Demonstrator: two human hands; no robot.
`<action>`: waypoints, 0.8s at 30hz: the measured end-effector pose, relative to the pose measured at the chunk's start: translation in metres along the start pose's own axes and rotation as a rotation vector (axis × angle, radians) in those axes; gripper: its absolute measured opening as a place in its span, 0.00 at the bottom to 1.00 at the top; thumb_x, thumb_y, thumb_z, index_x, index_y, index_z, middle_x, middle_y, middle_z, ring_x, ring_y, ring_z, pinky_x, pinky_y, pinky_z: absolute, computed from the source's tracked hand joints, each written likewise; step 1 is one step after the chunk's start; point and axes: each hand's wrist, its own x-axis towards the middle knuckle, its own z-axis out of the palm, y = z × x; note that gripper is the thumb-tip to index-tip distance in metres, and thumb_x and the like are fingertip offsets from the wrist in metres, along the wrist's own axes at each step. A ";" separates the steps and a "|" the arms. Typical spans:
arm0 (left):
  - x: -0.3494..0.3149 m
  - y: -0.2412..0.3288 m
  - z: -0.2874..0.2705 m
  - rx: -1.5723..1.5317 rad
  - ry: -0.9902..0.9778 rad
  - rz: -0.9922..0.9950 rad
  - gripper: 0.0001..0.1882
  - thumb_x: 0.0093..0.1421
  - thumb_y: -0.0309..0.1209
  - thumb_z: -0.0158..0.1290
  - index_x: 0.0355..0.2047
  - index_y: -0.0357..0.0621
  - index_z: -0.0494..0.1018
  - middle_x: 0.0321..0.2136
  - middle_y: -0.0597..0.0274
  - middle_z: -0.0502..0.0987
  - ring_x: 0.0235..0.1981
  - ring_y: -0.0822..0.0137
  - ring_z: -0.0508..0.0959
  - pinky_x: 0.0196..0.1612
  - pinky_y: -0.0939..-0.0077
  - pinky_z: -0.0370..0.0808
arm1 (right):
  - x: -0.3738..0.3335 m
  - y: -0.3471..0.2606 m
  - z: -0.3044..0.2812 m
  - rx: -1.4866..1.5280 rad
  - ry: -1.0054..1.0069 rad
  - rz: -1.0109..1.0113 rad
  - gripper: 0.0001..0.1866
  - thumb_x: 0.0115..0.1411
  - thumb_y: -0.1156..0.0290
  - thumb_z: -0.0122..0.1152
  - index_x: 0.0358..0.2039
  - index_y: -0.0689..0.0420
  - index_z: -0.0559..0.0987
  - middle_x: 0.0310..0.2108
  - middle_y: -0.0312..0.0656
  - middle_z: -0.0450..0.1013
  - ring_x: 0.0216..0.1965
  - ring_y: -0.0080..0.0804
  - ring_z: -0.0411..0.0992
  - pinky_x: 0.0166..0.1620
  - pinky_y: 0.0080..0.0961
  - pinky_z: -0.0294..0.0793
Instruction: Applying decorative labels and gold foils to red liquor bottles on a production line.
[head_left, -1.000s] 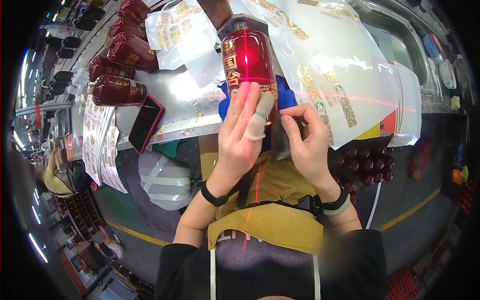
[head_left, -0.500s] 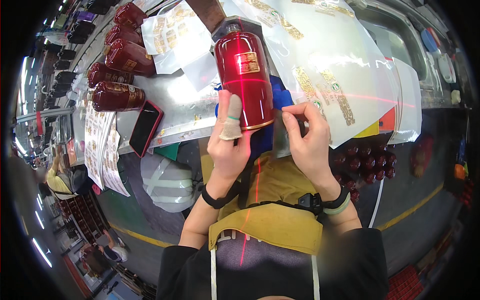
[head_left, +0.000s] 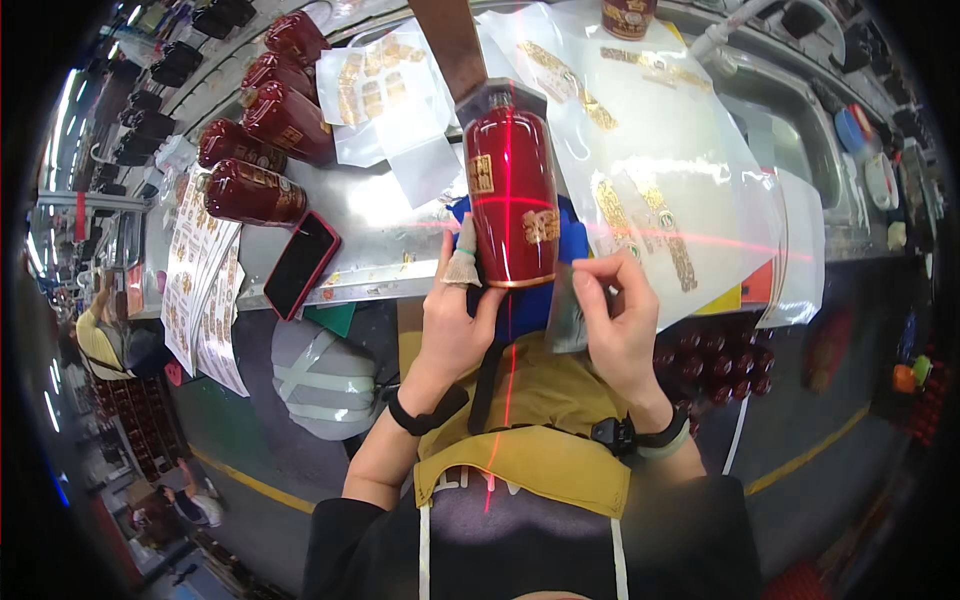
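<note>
A glossy dark red bottle [head_left: 512, 195] with small gold labels lies lengthwise on a blue pad [head_left: 522, 300] at the bench edge, a red laser cross falling on it. My left hand [head_left: 455, 320] grips its near end from the left, one finger wrapped in tape. My right hand [head_left: 612, 315] pinches a small clear sheet [head_left: 566, 312] just right of the bottle's base.
Several more red bottles [head_left: 262, 150] lie at the far left of the metal bench [head_left: 375, 210]. A red phone [head_left: 300, 264] rests near the edge. Clear sheets of gold stickers [head_left: 650, 150] cover the right side; printed label sheets [head_left: 198, 290] hang off the left.
The bottle has turned in my left hand, so its gold labels now sit differently. My left fingers slid down to its near end. My right hand stayed beside it with the sheet.
</note>
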 end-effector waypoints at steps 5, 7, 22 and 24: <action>0.020 -0.001 -0.033 -0.041 -0.027 0.029 0.40 0.59 0.31 0.68 0.68 0.29 0.65 0.71 0.33 0.61 0.71 0.46 0.65 0.69 0.59 0.65 | 0.021 -0.004 -0.006 -0.131 0.009 0.077 0.05 0.65 0.79 0.62 0.40 0.64 0.80 0.35 0.45 0.75 0.35 0.35 0.75 0.41 0.29 0.73; 0.038 0.002 -0.025 -0.450 0.072 -0.255 0.37 0.64 0.32 0.64 0.68 0.26 0.63 0.68 0.37 0.65 0.68 0.52 0.70 0.68 0.62 0.67 | 0.029 -0.007 -0.015 -0.166 -0.007 -0.048 0.05 0.66 0.79 0.60 0.41 0.63 0.81 0.36 0.45 0.75 0.36 0.35 0.75 0.41 0.29 0.73; 0.067 0.056 -0.015 -0.861 -0.554 -0.437 0.35 0.52 0.39 0.74 0.55 0.32 0.73 0.46 0.56 0.82 0.46 0.70 0.82 0.52 0.71 0.79 | 0.090 -0.073 -0.062 -0.154 -0.297 -0.134 0.14 0.63 0.71 0.70 0.46 0.60 0.77 0.27 0.29 0.65 0.25 0.13 0.58 0.29 0.16 0.59; 0.066 0.064 -0.012 -0.655 -0.522 -0.219 0.39 0.48 0.42 0.75 0.54 0.31 0.73 0.47 0.51 0.82 0.47 0.67 0.82 0.53 0.70 0.79 | 0.091 -0.083 -0.070 -0.196 -0.344 -0.133 0.11 0.64 0.71 0.70 0.43 0.60 0.78 0.27 0.31 0.66 0.25 0.14 0.60 0.29 0.17 0.60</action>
